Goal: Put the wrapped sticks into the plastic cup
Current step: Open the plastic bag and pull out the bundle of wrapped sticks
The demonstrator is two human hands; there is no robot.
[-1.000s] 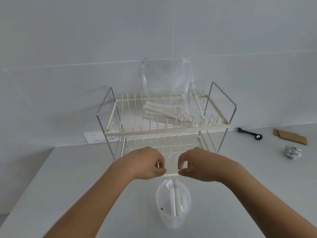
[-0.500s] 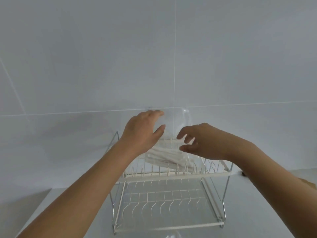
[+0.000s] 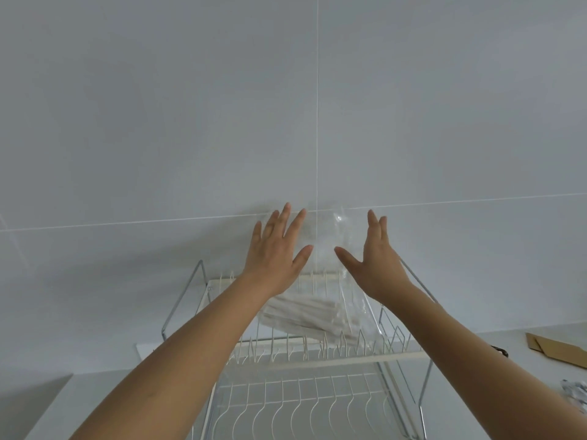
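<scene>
Left hand (image 3: 273, 255) fingers spread, holding nothing, raised over two-tier white wire dish rack (image 3: 317, 357). Bundle of paper-wrapped sticks (image 3: 308, 317) lies in clear plastic bag (image 3: 330, 249) on top tier. Right hand (image 3: 378, 262) likewise spread, empty. Plastic cup out of view.

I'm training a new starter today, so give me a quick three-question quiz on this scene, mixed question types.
1. True or false: the left hand grips a wrapped stick.
2. Which tier of the dish rack holds the wrapped sticks? A upper, B lower.
3. Name what stands upright between the right hand and the left.

Key: 1 false, its fingers are spread; 2 A; 3 a clear plastic bag.
</scene>
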